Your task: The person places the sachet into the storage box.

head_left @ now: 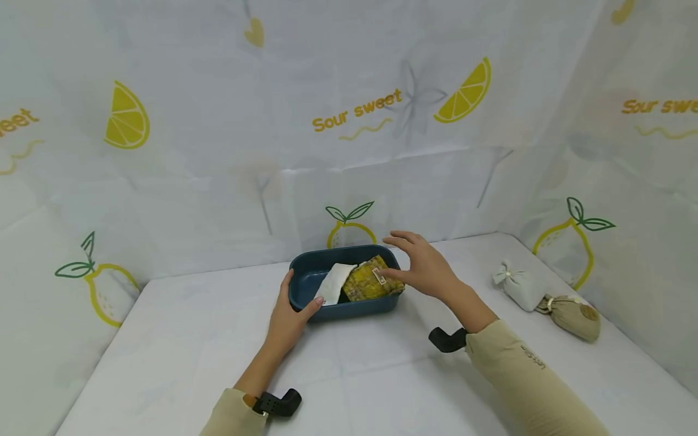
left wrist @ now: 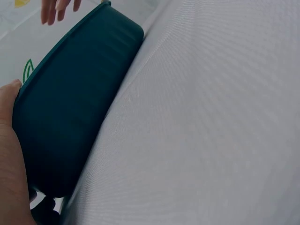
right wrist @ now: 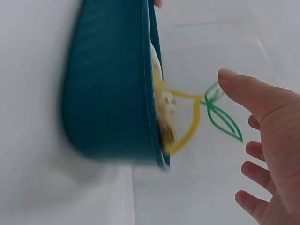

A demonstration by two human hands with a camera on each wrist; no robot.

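A dark blue oval-cornered plastic basin [head_left: 349,312] stands on the white-covered table. Inside it lie a white cloth pouch [head_left: 334,283] on the left and a yellow-and-brown patterned pouch [head_left: 366,281] with a small pale label on the right. My left hand [head_left: 289,318] grips the basin's left end, thumb at the front rim and fingers along the side. Over the basin's right end hovers my right hand [head_left: 428,266], thumb and fingers spread apart with nothing between them. In the right wrist view, the right hand [right wrist: 276,145] is clear of the basin's rim.
To the right on the table lie a white tied pouch [head_left: 520,287] and a beige tied pouch [head_left: 572,316], side by side. A white curtain [head_left: 218,151] with lemon prints rises behind the table and at both sides.
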